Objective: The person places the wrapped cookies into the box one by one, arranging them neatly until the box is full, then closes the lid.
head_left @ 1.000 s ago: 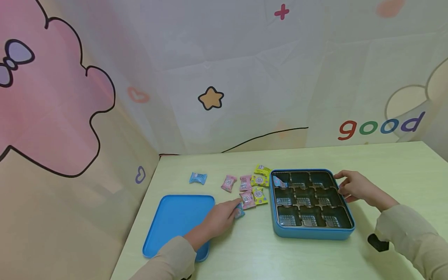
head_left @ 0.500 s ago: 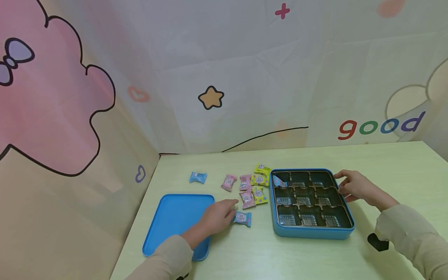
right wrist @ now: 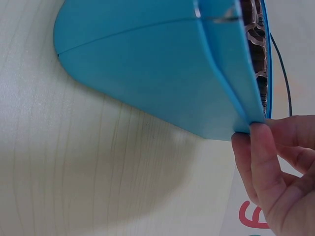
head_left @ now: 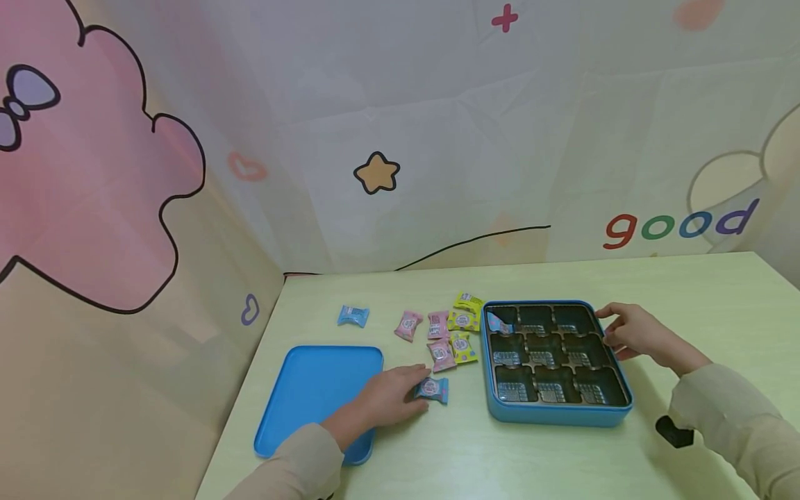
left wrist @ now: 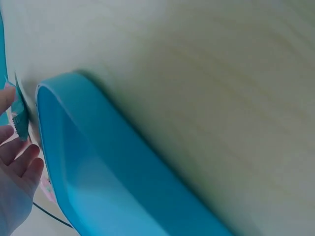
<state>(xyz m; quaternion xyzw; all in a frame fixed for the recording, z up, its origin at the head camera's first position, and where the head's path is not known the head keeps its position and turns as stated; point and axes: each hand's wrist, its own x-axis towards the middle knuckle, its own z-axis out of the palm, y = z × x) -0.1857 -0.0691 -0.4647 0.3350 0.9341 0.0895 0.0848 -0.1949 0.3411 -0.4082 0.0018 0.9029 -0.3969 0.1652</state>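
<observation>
In the head view my left hand (head_left: 392, 397) is beside a blue-wrapped candy (head_left: 432, 390) on the table, its thumb and forefinger spread on either side of the wrapper. The left wrist view catches that same candy (left wrist: 19, 115) between thumb and fingers at the left edge. My right hand (head_left: 637, 337) holds the upper right edge of a blue box (head_left: 556, 415). Up close in the right wrist view, its fingertips are against the box rim. Dark insert compartments fill the box, and one blue candy (head_left: 500, 323) lies in the far left one.
Between the hands, pink candies (head_left: 408, 326) and yellow candies (head_left: 464, 321) lie in a loose group left of the box. Another blue candy (head_left: 353, 316) lies farther back. A blue lid (head_left: 312, 389) rests under the left forearm. A printed cloth (head_left: 437, 173) hangs behind the table.
The blue candy has left my left fingers and lies on the table, a bit nearer me. My left thumb and forefinger have spread apart around it. My right hand stays at the box.
</observation>
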